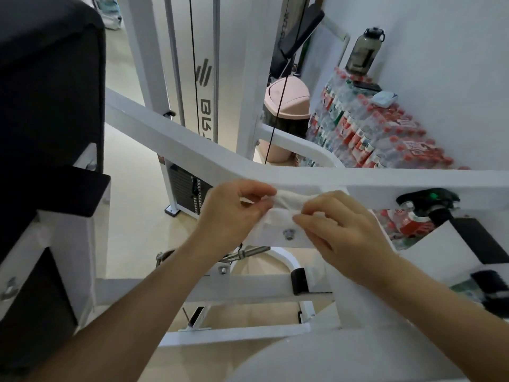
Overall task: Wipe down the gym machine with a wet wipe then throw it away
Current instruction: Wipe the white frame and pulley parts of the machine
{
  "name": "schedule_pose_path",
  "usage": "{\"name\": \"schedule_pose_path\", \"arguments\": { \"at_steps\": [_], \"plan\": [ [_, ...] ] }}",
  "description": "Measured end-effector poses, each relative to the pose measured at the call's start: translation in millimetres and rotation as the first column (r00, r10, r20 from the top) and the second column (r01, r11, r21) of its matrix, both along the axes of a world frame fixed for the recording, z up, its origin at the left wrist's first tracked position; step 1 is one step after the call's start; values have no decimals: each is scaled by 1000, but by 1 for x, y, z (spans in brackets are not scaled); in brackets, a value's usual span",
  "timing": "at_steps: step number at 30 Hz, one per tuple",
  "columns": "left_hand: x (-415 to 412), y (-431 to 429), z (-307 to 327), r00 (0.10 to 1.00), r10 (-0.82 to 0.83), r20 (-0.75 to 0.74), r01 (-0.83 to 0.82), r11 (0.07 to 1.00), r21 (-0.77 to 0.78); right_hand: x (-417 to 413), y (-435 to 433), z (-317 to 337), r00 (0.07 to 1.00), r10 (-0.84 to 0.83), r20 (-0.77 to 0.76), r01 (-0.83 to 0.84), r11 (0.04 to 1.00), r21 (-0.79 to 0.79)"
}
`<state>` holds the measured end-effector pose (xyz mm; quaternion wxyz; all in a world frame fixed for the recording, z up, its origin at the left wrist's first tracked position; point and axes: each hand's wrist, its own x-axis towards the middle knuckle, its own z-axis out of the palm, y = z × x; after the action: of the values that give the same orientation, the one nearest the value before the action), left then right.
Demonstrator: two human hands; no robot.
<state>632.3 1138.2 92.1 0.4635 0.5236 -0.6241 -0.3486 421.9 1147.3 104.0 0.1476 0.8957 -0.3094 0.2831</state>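
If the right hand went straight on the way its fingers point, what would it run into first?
Beyond the crumpled white wet wipe it pinches, the right hand would likely meet the left hand first; depth is unclear.

- The wet wipe (286, 201) stretches between the left hand (234, 210) and the right hand (344, 232), at the near edge of the gym machine's crossbar (192, 150).
- A backrest pad (49, 78) stands at the far left.
- The weight stack (184, 191) sits behind and below the crossbar, left of the hands.
- A lidded bin (286, 106) stands behind the crossbar.
- Packs of bottled water (371, 133) are stacked right of the bin, against the wall.
- A jug (363, 51) and a packet (384, 98) rest on top of the packs.
- A knob (427, 201) sits under the crossbar, right of the right hand.
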Motion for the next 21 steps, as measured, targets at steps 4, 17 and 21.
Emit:
{"name": "schedule_pose_path", "arguments": {
  "at_steps": [4,17,21],
  "plan": [
    [5,14,-8,976,64,208,1,954,-298,17,5,-8,970,89,-225,-87,996,17],
    [-18,15,-7,596,437,674,308,651,-694,-4,2,1,956,-229,-184,290,833,471],
    [-18,27,-11,553,470,687,354,614,-705,28,4,11,976,-204,-72,212,841,498]
  ]
}}
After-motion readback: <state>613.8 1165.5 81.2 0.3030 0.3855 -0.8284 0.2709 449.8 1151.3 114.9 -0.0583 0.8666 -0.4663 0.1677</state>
